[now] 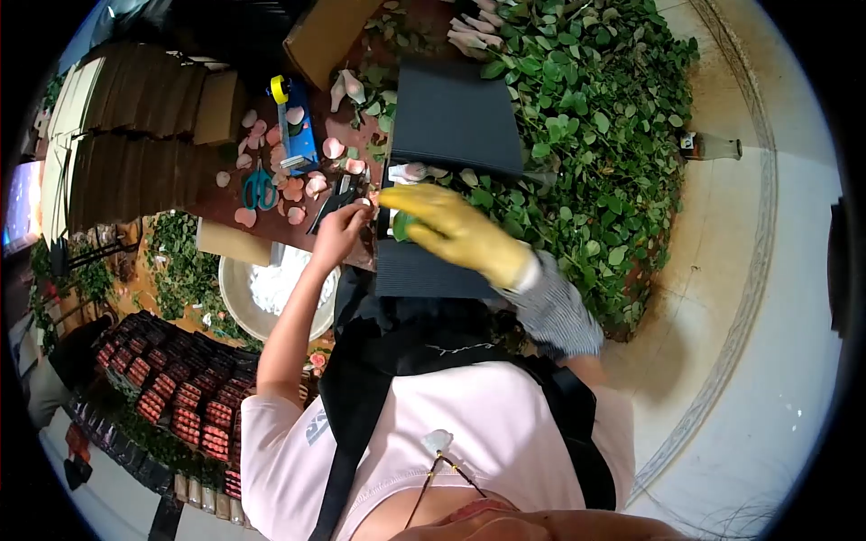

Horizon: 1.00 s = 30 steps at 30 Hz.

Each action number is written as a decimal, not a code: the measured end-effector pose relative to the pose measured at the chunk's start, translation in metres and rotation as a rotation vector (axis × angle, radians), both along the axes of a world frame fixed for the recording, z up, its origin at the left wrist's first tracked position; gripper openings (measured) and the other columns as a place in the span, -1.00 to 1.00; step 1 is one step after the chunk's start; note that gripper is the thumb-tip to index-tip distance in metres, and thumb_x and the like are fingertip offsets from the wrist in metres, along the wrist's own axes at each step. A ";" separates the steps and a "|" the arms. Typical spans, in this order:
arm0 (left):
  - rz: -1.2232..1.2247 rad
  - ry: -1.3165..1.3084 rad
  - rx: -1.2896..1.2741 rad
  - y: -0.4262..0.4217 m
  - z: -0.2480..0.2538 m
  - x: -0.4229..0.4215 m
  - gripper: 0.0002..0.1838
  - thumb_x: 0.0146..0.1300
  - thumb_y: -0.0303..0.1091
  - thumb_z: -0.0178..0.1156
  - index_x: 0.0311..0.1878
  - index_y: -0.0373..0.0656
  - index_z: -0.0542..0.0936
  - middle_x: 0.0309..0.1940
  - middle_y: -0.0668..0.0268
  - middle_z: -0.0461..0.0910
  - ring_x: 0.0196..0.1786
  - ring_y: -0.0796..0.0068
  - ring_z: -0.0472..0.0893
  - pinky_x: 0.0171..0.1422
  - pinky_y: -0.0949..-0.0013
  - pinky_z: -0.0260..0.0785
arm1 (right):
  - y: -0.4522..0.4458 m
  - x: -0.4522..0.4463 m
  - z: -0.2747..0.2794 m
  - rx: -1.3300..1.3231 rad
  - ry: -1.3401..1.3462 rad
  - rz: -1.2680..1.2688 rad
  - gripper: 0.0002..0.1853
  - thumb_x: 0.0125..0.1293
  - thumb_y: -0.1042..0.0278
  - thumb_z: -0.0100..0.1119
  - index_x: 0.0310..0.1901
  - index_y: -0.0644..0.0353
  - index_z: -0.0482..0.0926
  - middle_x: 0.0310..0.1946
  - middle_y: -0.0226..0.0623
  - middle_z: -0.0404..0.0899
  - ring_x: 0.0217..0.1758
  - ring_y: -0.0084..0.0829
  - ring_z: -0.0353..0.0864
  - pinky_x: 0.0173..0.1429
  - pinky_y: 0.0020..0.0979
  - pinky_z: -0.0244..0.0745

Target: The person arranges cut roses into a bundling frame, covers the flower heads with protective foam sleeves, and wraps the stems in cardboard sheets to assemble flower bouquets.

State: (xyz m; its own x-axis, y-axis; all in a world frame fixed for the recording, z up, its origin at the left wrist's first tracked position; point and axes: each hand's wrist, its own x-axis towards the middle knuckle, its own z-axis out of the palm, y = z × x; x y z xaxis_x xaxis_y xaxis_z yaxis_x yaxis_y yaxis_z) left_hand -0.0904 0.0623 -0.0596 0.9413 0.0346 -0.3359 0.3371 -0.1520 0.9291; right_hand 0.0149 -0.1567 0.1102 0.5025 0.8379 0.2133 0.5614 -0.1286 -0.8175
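My bare left hand is at the table's front edge with its fingers curled together. Whatever they grip is hidden. Just beyond it lies a black hand tool, its kind unclear. My right hand, in a yellow glove, stretches its fingers over the dark ribbed board, thumb apart. A green leaf shows between the gloved thumb and fingers. Beyond the glove, a pale sleeved rose lies along the gap between the ribbed board and a dark panel.
Leafy stems are heaped on the right. Pink petals, teal scissors and a blue tape dispenser lie on the left. Stacked cardboard stands farther left. Below is a basin with white material; a bottle lies right.
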 end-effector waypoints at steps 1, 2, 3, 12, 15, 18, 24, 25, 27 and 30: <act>-0.061 0.057 0.152 -0.005 0.022 0.008 -0.73 0.49 -0.36 0.10 0.06 -0.36 0.62 -0.19 0.11 0.73 -0.10 0.43 0.70 0.02 0.35 0.50 | 0.014 -0.008 -0.035 -0.024 -0.042 -0.006 -0.50 0.23 0.46 0.25 0.25 0.17 0.52 0.16 -0.08 0.59 0.27 -0.08 0.54 0.39 -0.13 0.41; -0.041 -0.023 0.244 -0.008 0.009 0.007 -0.70 0.48 -0.32 0.10 0.07 -0.36 0.62 -0.21 0.06 0.73 -0.14 0.36 0.71 -0.03 0.34 0.50 | 0.013 -0.013 -0.052 -0.215 -0.258 0.009 -0.54 0.24 0.44 0.24 0.21 0.17 0.54 0.17 -0.08 0.58 0.19 -0.12 0.58 0.28 -0.17 0.48; -0.036 -0.033 0.293 -0.009 0.022 0.007 -0.70 0.48 -0.31 0.10 0.06 -0.35 0.62 -0.21 0.04 0.72 -0.15 0.33 0.72 -0.04 0.33 0.50 | 0.008 -0.013 -0.058 -0.323 -0.294 0.077 -0.59 0.26 0.42 0.24 0.17 0.15 0.57 0.08 -0.09 0.63 0.08 -0.15 0.62 0.18 -0.17 0.52; 0.025 0.070 0.226 -0.012 0.028 -0.002 -0.67 0.39 -0.17 0.20 -0.06 -0.27 0.69 -0.28 0.05 0.71 -0.24 0.10 0.72 -0.12 0.23 0.52 | -0.028 0.008 -0.037 -1.399 -0.007 0.301 -0.59 0.45 0.00 -0.03 0.01 0.10 0.70 -0.10 -0.30 0.74 -0.05 -0.26 0.73 0.07 -0.15 0.58; -0.373 0.130 0.304 -0.027 0.061 0.024 -0.62 0.36 -0.05 0.24 -0.17 -0.24 0.73 -0.38 0.10 0.71 -0.29 0.12 0.69 -0.17 0.19 0.49 | 0.001 0.001 -0.055 -1.336 -0.067 0.338 -0.61 0.42 0.00 0.08 0.07 0.05 0.68 -0.06 -0.32 0.75 -0.02 -0.27 0.74 0.01 -0.16 0.61; -0.513 -0.074 0.351 -0.028 0.045 0.030 -0.68 0.34 -0.12 0.27 -0.22 -0.24 0.72 -0.36 0.13 0.67 -0.21 0.16 0.65 -0.08 0.20 0.44 | -0.003 -0.003 -0.106 -1.326 -0.223 0.417 -0.82 0.30 0.28 0.23 -0.16 0.02 0.78 -0.21 -0.39 0.78 -0.16 -0.33 0.77 -0.31 -0.18 0.62; 0.044 -0.320 -0.095 -0.017 0.018 -0.007 -0.85 0.40 -0.46 0.12 -0.29 -0.32 0.57 -0.21 0.29 0.47 -0.07 0.43 0.48 0.09 0.38 0.32 | -0.026 -0.017 -0.129 -1.257 -0.349 0.325 -0.86 0.24 0.36 0.22 -0.32 0.02 0.79 -0.35 -0.42 0.78 -0.29 -0.31 0.77 -0.39 -0.18 0.61; 0.281 -0.268 -0.178 -0.016 0.034 0.000 -0.85 0.41 -0.47 0.09 -0.29 -0.32 0.55 -0.24 0.32 0.48 -0.09 0.49 0.48 0.07 0.43 0.32 | -0.020 -0.012 -0.114 -1.266 -0.292 0.256 -0.87 0.22 0.30 0.25 -0.29 0.08 0.76 -0.34 -0.33 0.77 -0.29 -0.27 0.76 -0.32 -0.21 0.62; 0.395 -0.195 -0.230 -0.005 0.053 0.000 -0.84 0.44 -0.47 0.05 -0.29 -0.32 0.51 -0.30 0.38 0.51 -0.16 0.57 0.49 0.02 0.48 0.35 | -0.025 -0.006 -0.082 -1.112 -0.186 0.180 -0.85 0.22 0.28 0.25 -0.26 0.11 0.74 -0.34 -0.31 0.76 -0.29 -0.27 0.75 -0.28 -0.25 0.61; 0.133 0.065 0.132 -0.007 0.048 0.008 -0.76 0.43 -0.30 0.16 -0.28 -0.30 0.50 -0.46 0.22 0.54 -0.40 0.46 0.57 -0.17 0.31 0.48 | -0.034 -0.002 -0.073 -0.665 -0.130 0.026 -0.76 0.23 0.20 0.24 -0.19 0.18 0.68 -0.35 -0.26 0.74 -0.30 -0.23 0.73 -0.20 -0.28 0.59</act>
State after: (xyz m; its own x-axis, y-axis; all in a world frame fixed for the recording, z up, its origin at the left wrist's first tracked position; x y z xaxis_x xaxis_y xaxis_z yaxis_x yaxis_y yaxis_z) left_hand -0.0820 0.0548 -0.0114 0.9018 0.2054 -0.3801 0.4211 -0.2209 0.8797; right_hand 0.0128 -0.1903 0.0369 0.4852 0.8232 -0.2947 0.6597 -0.5659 -0.4946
